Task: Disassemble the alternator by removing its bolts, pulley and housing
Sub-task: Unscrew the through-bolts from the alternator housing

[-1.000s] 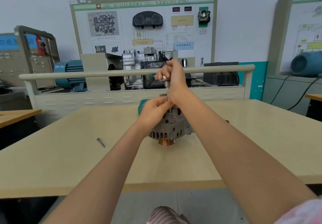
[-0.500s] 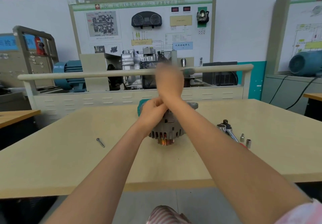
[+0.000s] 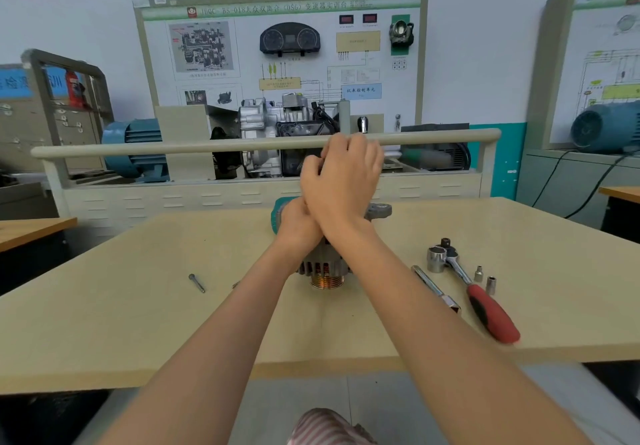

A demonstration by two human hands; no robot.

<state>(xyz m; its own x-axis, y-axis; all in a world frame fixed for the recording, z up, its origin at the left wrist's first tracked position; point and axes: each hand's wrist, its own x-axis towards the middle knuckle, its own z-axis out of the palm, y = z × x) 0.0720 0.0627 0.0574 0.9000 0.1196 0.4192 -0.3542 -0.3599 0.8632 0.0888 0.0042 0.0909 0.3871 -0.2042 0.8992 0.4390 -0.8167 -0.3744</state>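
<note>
The right hand (image 3: 346,178) was curled with its fingers together above the alternator (image 3: 325,264), though what they gripped, if anything, was hidden; the left hand (image 3: 298,223) sat just below, fingers closed on the alternator's top, its grip mostly covered by the right wrist. The alternator stood mid-table (image 3: 138,323), pulley end toward the near edge. To its right lay a red-handled ratchet (image 3: 474,289), an extension bar (image 3: 436,290) and two small sockets (image 3: 485,280), while a loose bolt (image 3: 196,282) lay to the left.
</note>
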